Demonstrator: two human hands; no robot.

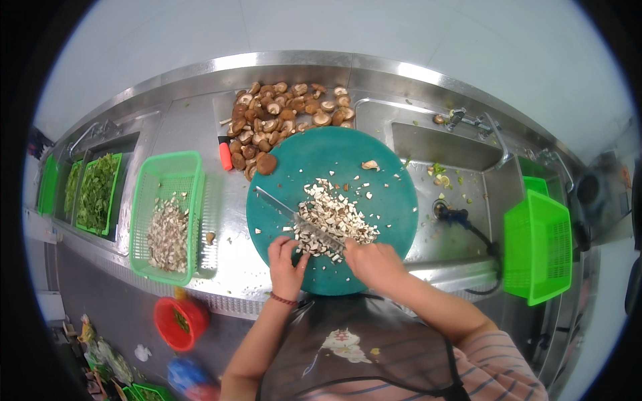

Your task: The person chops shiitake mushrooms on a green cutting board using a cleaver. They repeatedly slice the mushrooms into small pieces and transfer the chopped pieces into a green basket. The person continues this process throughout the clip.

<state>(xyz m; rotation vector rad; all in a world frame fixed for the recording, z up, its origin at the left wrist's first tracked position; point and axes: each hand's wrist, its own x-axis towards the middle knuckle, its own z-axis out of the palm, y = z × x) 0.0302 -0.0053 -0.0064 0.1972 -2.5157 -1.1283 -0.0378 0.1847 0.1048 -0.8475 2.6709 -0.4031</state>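
On a round green cutting board (281,200) lies a heap of diced mushroom (346,215). My right hand (373,263) grips the handle of a kitchen knife (281,207), whose blade slants across the heap towards the upper left. Beside the heap's lower left edge is my left hand (287,263), thumb and fingers apart, near the blade; whether its fingertips touch any pieces is hard to tell. A whole brown mushroom (266,164) rests at the board's upper left edge, and a mushroom piece (370,165) sits at its upper right.
Whole mushrooms (271,110) are piled behind the board, beside a red-handled tool (225,155). Left stands a green plastic basket (195,215) with chopped mushroom. A steel sink (471,200) with scraps is right, then another green basket (536,290). A red bucket (165,333) stands lower left.
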